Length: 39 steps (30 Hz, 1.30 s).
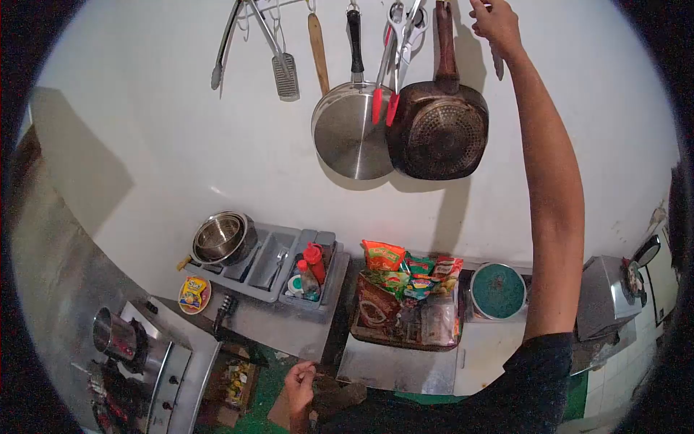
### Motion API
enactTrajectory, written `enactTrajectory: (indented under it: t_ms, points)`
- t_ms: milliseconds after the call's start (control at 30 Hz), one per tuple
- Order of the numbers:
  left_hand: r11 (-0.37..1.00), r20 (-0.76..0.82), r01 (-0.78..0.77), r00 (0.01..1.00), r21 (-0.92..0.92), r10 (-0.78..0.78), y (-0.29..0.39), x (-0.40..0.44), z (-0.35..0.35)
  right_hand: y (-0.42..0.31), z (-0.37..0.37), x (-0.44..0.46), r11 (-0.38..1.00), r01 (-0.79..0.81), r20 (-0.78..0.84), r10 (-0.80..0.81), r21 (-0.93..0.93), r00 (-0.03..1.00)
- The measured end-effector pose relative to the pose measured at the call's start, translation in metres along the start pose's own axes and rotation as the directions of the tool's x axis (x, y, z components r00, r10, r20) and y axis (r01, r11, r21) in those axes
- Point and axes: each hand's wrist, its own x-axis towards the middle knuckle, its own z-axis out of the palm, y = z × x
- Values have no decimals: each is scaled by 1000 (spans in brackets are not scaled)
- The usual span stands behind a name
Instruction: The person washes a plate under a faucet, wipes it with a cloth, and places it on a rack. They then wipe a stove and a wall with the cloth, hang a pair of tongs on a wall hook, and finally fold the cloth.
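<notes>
My right hand (pixel 497 27) is raised high at the wall, its fingers closed near the frame's top edge. A narrow brownish piece (pixel 497 64) hangs below it; its kind and what the fingers grip are unclear. Left of that hand hangs a dark square frying pan (pixel 441 134), bottom outward. Beside the pan are a steel pan (pixel 348 134), red-tipped tongs (pixel 383 101) and scissors (pixel 408 29). Low in the view, my left hand (pixel 300 383) is curled with fingertips together, and whatever may be in it does not show.
A grater (pixel 285 78) and a wooden-handled utensil (pixel 318 54) hang further left. Below stand steel bowls (pixel 224 239), a grey cutlery tray (pixel 271 253), a basket of food packets (pixel 379 307) and a green-lidded tub (pixel 499 291). A pot (pixel 113 334) sits on the stove at lower left.
</notes>
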Motion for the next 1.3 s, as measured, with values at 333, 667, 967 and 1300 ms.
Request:
enactTrajectory:
  t_ms: [333, 667, 967, 1300]
  points:
    - [994, -23, 12, 1000, -110, -15, 31, -5, 13, 52, 9, 11, 999, 40, 85, -38, -21, 996]
    - [1000, -21, 2, 1000, 7, -2, 22, -3, -8, 79, 22, 25, 966, 167, 55, -159, -198, 986]
    - [992, -35, 26, 999, 124, -21, 31, -12, -23, 84, 29, 33, 937, 221, 66, -211, -271, 975]
    - [996, -132, -40, 990, 74, 49, 6, -32, -27, 14, 0, -91, 940, 342, -413, -318, -17, 853]
